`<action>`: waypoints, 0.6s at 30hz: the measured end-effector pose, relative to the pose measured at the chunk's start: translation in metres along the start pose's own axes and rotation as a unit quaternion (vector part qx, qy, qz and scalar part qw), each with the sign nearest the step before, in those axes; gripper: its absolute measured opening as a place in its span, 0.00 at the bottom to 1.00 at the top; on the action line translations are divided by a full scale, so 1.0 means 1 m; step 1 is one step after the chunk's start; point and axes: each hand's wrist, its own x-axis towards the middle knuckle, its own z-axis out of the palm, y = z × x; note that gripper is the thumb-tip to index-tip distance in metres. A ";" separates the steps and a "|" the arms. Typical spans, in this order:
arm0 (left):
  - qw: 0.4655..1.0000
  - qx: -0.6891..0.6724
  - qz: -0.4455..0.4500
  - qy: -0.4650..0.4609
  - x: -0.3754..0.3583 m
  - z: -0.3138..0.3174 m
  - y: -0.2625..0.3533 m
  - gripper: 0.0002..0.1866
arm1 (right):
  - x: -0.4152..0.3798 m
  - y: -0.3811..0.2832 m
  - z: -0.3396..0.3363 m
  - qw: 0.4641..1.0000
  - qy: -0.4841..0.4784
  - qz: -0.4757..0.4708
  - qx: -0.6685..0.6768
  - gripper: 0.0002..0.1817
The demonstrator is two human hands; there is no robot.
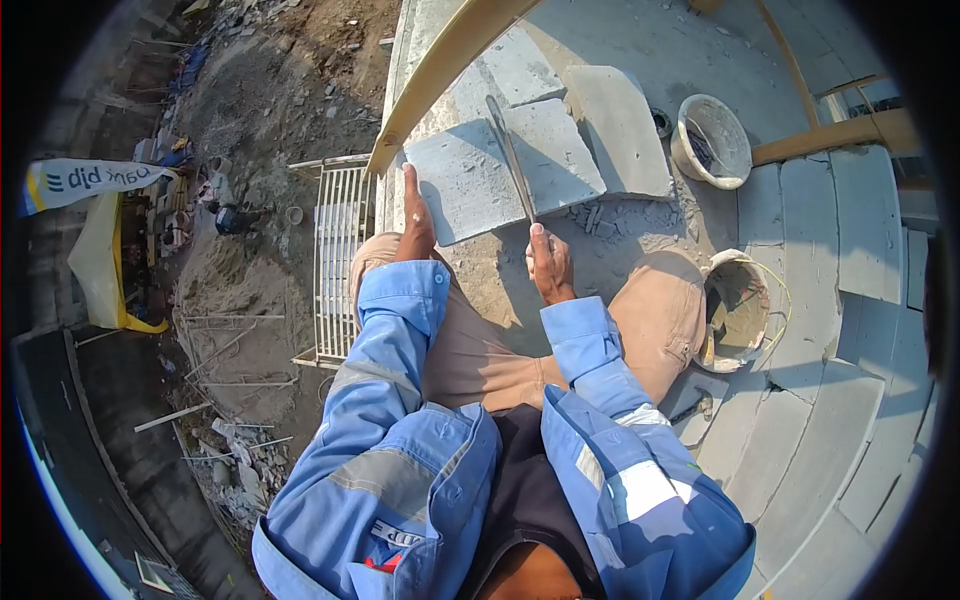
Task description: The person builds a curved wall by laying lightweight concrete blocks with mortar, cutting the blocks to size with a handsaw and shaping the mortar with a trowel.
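A long narrow metal blade [512,160] lies across a flat grey block [465,185], its near end in my right hand [549,262], whose fingers are wrapped round it. My left hand [417,215] rests against the left edge of the same block, thumb side up, with its palm toward the block; its fingers are partly hidden. Right of the blade is another grey block piece [555,150], and the two meet close to the blade. Broken crumbs [600,222] lie below the right piece.
A larger grey slab [622,130] leans at the right. Two buckets, one white [712,140] and one with wet grey material [735,310], stand further right. A curved wooden beam [440,75] crosses the upper left. A drop with a metal grille [340,260] lies left.
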 end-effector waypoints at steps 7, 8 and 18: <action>0.998 0.036 0.021 0.048 -0.005 0.005 -0.012 0.49 | 0.000 0.003 -0.007 0.991 0.032 -0.073 -0.105 0.38; 0.999 0.018 0.008 0.038 -0.009 0.006 -0.008 0.49 | 0.003 0.005 -0.008 0.993 0.019 -0.035 -0.111 0.38; 0.999 0.016 0.007 0.036 -0.005 0.004 -0.009 0.50 | 0.010 0.013 0.002 0.972 0.078 -0.185 -0.126 0.34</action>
